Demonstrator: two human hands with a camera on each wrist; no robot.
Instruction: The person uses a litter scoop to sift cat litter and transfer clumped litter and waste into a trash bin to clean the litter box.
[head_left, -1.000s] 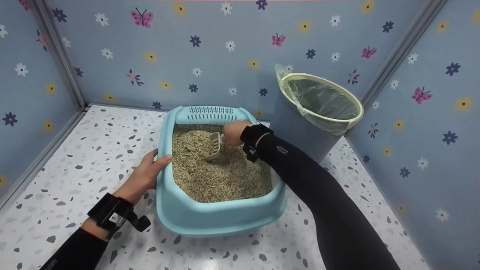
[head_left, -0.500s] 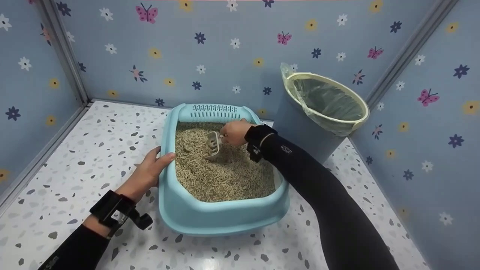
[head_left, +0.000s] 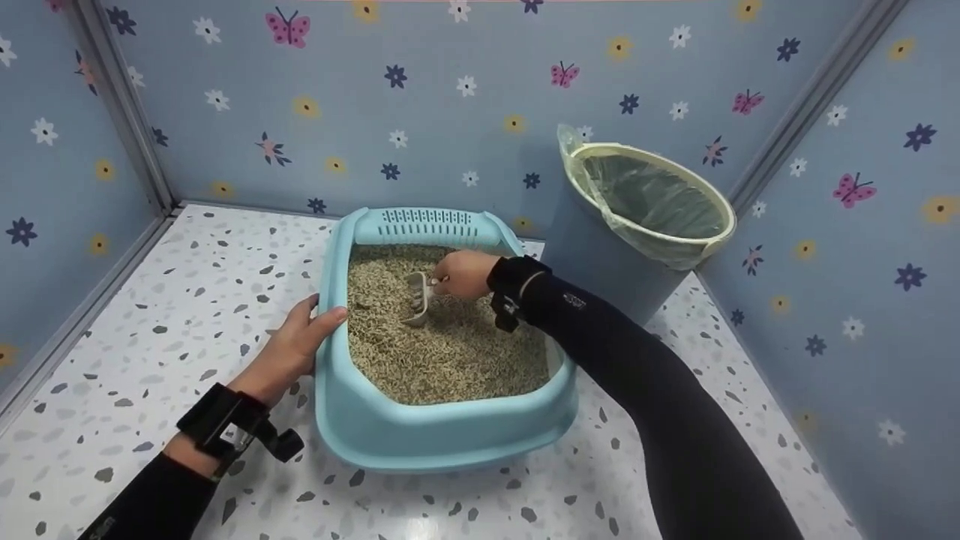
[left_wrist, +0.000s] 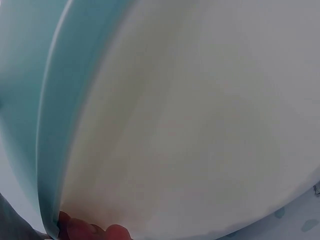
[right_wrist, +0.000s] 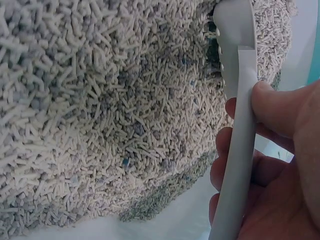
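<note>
A light-blue litter box (head_left: 442, 435) stands on the floor, filled with tan pellet litter (head_left: 457, 360). At its left side my left hand (head_left: 296, 337) grips the rim, thumb over the top; the left wrist view has its fingertips (left_wrist: 92, 231) curled under the blue rim (left_wrist: 55, 125). My right hand (head_left: 466, 274) holds a pale slotted litter scoop (head_left: 417, 300) over the back half of the box. In the right wrist view, fingers and thumb wrap round the scoop's handle (right_wrist: 237, 155), and the scoop's head lies right at the litter surface.
A tall blue-grey trash bin (head_left: 611, 262) with a cream rim and clear liner bag (head_left: 660, 199) stands behind the box on the right. Flower-patterned walls (head_left: 465, 127) close in the back and both sides. The floor (head_left: 150, 322) is white with grey speckles.
My right hand has shifted the scoop slightly left and toward me across the litter. The left hand keeps its grip on the rim. The head view has swayed a little.
</note>
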